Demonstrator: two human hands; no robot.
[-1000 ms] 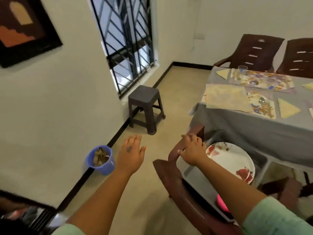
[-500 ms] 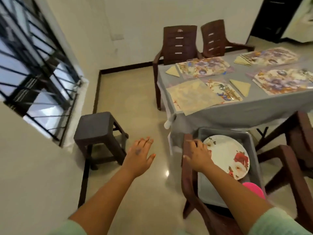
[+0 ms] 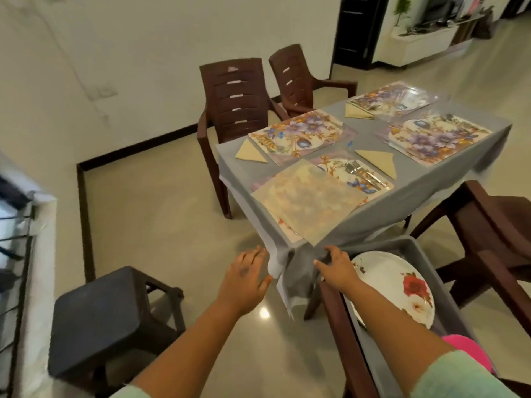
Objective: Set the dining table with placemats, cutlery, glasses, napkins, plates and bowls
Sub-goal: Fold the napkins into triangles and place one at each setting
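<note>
The grey-clothed dining table (image 3: pixel 425 196) carries three floral placemats (image 3: pixel 301 136) and a plain face-down mat (image 3: pixel 307 202) that lies over another floral one. Forks and spoons (image 3: pixel 362 173) lie on that near floral mat. Folded yellow napkins (image 3: pixel 379 162) sit beside the mats. A white plate with a red flower (image 3: pixel 396 285) lies in a grey tub (image 3: pixel 425 248) on a brown chair, and something pink (image 3: pixel 465 349) lies in the tub too. My right hand (image 3: pixel 334 268) holds the end of that chair's armrest (image 3: pixel 339 326). My left hand (image 3: pixel 247 278) hovers open and empty by the tablecloth corner.
Two brown plastic chairs (image 3: pixel 235 101) stand at the table's far side and another (image 3: pixel 494 234) at the right. A dark stool (image 3: pixel 112 314) stands at the lower left near a barred window (image 3: pixel 11 248). A doorway opens at the back right.
My view has swung right and moved closer to the table's corner. Both hands now sit at the hanging tablecloth corner; the right one stays on the chair armrest.
</note>
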